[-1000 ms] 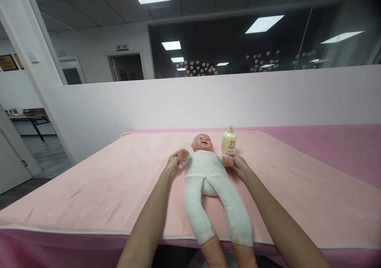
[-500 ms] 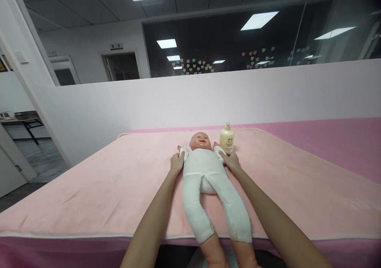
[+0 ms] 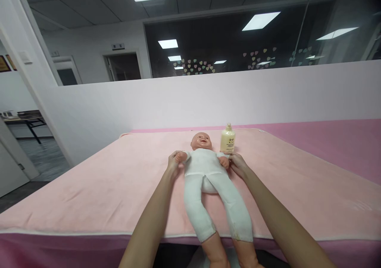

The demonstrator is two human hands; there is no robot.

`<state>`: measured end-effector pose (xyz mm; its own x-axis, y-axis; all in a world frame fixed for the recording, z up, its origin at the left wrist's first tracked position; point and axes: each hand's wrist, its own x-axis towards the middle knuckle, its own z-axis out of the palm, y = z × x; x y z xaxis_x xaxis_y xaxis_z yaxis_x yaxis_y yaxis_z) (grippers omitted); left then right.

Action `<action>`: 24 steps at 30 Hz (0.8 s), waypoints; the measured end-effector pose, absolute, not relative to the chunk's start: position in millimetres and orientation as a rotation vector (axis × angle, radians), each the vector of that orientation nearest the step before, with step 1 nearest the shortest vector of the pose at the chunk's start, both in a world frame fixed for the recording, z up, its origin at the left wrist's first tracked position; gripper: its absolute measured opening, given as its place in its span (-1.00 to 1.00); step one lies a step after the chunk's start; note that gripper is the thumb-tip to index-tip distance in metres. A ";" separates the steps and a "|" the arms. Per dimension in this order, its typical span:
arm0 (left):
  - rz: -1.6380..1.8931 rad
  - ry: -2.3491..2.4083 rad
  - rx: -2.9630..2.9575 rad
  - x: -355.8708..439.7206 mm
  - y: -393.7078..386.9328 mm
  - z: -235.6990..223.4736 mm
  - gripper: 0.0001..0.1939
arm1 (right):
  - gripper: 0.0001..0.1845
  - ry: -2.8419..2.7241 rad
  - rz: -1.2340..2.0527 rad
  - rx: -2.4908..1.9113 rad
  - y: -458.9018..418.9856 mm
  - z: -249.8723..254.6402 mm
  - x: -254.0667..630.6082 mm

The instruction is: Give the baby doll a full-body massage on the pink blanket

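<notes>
A baby doll (image 3: 203, 163) in a white cloth suit lies face up on the pink blanket (image 3: 119, 188), its bare feet toward me past the front edge. My left hand (image 3: 174, 161) is closed around the doll's arm on the left, close to its small bare hand. On the other side my right hand (image 3: 238, 165) pinches the doll's other arm near the sleeve; the fingertips are partly hidden. That arm is bent, with the doll's hand resting beside its body. A pale yellow pump bottle (image 3: 228, 140) stands upright just behind my right hand.
Beyond the blanket, a low white wall (image 3: 208, 97) runs along the back, with a dark window (image 3: 226, 38) above it. Pink padding (image 3: 342, 141) extends to the right. At far left a desk (image 3: 25, 120) stands past an opening.
Both of the doll's arms have come down from beside its head, the hands now pointing toward me. My hands have shifted slightly outward with them. The bottle stays in place.
</notes>
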<state>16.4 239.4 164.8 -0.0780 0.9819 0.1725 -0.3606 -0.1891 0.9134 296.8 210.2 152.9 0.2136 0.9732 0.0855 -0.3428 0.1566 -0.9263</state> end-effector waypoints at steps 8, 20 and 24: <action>1.447 0.930 1.242 19.6 230.6 171.0 -0.53 | -0.53 -0.901 0.923 -0.939 219.1 145.3 289.8; 1.276 1.596 1.858 20.1 235.8 169.6 -0.65 | -0.69 -1.193 0.480 -1.512 223.6 146.8 278.3; 1.373 1.189 1.538 18.2 234.5 167.8 -0.72 | -0.61 -1.081 0.823 -1.156 219.0 143.7 288.4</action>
